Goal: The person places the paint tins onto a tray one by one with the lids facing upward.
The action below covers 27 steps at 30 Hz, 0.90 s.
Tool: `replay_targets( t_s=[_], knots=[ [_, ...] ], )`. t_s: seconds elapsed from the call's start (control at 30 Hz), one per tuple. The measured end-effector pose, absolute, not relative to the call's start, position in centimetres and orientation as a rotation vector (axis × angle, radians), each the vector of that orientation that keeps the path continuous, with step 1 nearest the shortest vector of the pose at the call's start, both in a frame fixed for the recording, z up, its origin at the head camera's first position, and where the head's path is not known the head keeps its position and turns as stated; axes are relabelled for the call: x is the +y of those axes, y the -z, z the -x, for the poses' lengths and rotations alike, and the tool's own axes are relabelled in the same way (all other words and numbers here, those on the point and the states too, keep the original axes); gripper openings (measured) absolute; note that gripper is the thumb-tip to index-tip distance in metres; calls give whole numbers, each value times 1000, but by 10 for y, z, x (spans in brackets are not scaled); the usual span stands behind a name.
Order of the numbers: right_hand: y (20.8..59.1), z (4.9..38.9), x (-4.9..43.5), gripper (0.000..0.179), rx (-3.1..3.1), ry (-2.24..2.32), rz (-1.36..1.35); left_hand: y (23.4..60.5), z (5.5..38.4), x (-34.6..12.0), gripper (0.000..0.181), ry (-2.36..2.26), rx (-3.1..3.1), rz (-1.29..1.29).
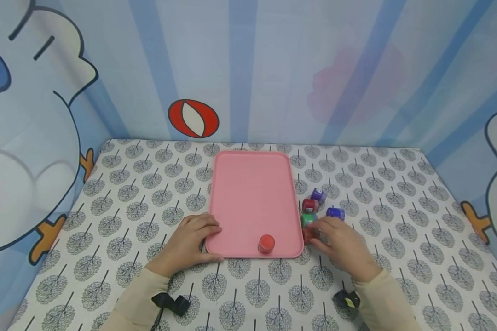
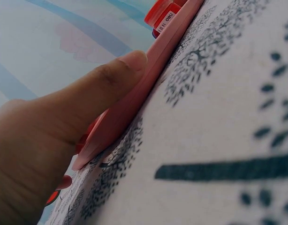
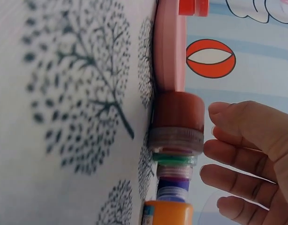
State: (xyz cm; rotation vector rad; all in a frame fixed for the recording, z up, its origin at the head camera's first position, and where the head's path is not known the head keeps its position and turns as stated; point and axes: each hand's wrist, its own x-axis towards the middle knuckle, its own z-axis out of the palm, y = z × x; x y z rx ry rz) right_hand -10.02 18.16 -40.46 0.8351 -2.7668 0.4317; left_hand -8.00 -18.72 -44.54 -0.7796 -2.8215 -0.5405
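A pink tray (image 1: 252,202) lies on the patterned cloth, and a small red-lidded paint jar (image 1: 267,244) stands near its front edge. My left hand (image 1: 189,241) rests at the tray's front left corner, its thumb (image 2: 111,77) extended along the front edge. Beside the tray's right edge, my right hand (image 1: 341,246) reaches over a brown-red jar (image 3: 178,115). In the right wrist view its fingers are loosely bent and a small gap separates them from that jar. Just behind the brown-red jar sits a green jar (image 1: 309,219), partly covered by the hand in the head view.
Farther back along the tray's right side lie a dark red jar (image 1: 310,205) and a purple jar (image 1: 318,196). A blue jar (image 1: 335,213) lies behind the right hand. An orange jar (image 3: 172,214) shows low in the right wrist view. A printed fabric backdrop (image 1: 281,82) rises behind the table.
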Motion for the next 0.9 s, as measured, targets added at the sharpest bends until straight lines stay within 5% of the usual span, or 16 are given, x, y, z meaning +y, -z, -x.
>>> replay_targets(
  t_s=[0.9],
  knots=[
    [414,98,185,40,-2883,-330,-710,448,80,-189,74,528,-2813,787]
  ],
)
